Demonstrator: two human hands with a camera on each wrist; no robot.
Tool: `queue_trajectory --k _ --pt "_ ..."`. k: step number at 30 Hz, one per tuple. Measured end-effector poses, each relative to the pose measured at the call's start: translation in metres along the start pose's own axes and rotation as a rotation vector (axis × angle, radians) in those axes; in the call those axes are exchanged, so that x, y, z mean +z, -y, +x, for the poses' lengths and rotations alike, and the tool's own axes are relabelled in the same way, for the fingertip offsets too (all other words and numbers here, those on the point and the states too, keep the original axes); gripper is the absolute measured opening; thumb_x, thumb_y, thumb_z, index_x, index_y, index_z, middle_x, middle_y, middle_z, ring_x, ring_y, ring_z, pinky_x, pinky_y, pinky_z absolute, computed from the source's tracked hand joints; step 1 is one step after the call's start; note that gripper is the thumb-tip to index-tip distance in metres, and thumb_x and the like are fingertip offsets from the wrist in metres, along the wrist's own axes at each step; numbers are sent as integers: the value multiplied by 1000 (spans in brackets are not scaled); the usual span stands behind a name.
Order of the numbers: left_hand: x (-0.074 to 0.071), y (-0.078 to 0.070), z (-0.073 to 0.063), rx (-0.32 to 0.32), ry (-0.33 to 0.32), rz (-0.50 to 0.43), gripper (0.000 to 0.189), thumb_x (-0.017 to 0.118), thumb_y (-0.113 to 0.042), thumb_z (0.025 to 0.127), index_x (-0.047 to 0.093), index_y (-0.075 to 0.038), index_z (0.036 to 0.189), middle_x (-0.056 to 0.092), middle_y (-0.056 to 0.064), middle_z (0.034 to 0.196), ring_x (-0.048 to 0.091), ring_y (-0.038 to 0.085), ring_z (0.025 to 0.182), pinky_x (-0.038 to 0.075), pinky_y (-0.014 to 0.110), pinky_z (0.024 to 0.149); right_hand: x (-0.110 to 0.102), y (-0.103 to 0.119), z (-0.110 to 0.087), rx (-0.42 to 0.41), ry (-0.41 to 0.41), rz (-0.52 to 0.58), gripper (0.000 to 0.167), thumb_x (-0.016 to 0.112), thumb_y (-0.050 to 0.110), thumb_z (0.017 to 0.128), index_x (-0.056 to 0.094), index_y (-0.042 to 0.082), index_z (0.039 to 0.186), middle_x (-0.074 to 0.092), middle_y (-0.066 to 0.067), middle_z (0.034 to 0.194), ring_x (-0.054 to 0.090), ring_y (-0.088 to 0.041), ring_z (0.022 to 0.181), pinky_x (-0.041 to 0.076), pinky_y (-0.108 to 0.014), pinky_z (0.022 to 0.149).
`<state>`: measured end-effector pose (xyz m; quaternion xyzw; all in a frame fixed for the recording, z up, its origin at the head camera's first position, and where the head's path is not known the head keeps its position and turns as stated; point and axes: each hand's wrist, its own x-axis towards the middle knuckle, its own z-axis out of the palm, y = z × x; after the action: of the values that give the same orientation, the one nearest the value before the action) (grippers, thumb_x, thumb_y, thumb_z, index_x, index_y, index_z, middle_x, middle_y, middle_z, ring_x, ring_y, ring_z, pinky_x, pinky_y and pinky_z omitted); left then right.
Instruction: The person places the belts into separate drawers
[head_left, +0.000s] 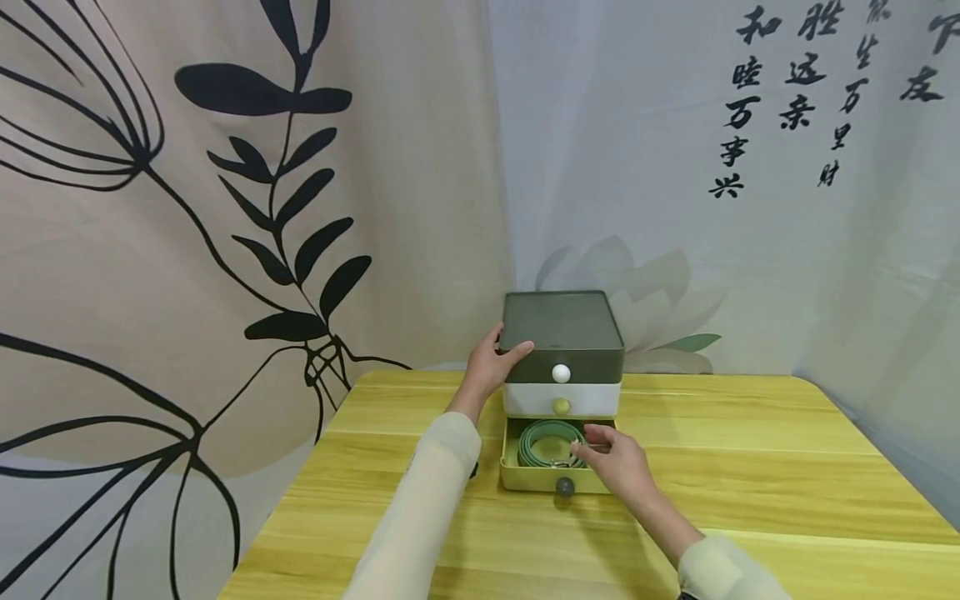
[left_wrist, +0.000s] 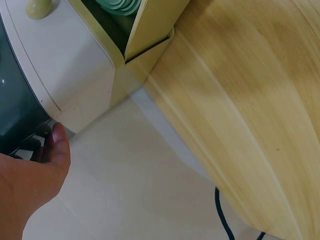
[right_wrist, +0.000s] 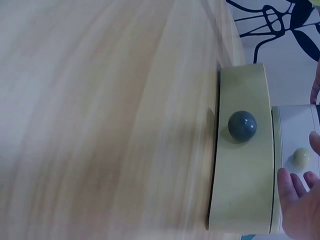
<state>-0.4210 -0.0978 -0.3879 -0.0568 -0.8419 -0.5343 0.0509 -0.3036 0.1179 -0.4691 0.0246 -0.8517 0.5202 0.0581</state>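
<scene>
A small stack of drawers has a dark green top drawer [head_left: 562,365], a white middle one [head_left: 534,400] and a pulled-out yellow-green bottom drawer [head_left: 528,477]. My left hand [head_left: 491,367] rests at the upper left front corner of the stack, thumb along the top edge and fingers down the side. Inside the bottom drawer lies a coiled green belt [head_left: 528,446] with a metal buckle. At the coil's right edge is my right hand [head_left: 621,462], thumb and fingers apart. The right wrist view shows its fingers [right_wrist: 286,185] loosely extended in front of the white drawer.
The stack stands near the back edge of a wooden table [head_left: 750,467]. Round knobs are on the drawer fronts: white [head_left: 561,373], yellow-green [head_left: 562,407] and dark grey [head_left: 565,487]. Behind hangs a curtain [head_left: 427,208] printed with dark plants and characters.
</scene>
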Motion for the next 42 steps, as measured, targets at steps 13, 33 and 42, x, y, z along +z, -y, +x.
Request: queue_trajectory --k 13,33,42 --pt "0 -1 -3 9 2 -9 89 66 -61 88 25 -24 158 27 6 161 30 33 144 34 52 111 8 -4 -17 -1 -30 33 44 76 20 88 64 -5 123 67 -14 113 64 -28 101 56 -35 77" --pt "-1 1 -1 6 5 5 90 66 -60 88 25 -22 159 27 9 161 30 34 144 34 53 110 21 -9 -30 -14 -91 76 37 81 15 83 70 -3 114 71 -9 101 65 -20 91 53 -23 69" --pt "0 0 -1 -3 -2 4 89 66 -58 89 25 -22 159 27 7 161 29 33 145 33 53 111 30 -14 -35 -1 -76 70 39 82 15 81 69 -3 114 71 -8 100 65 -20 91 53 -25 74"
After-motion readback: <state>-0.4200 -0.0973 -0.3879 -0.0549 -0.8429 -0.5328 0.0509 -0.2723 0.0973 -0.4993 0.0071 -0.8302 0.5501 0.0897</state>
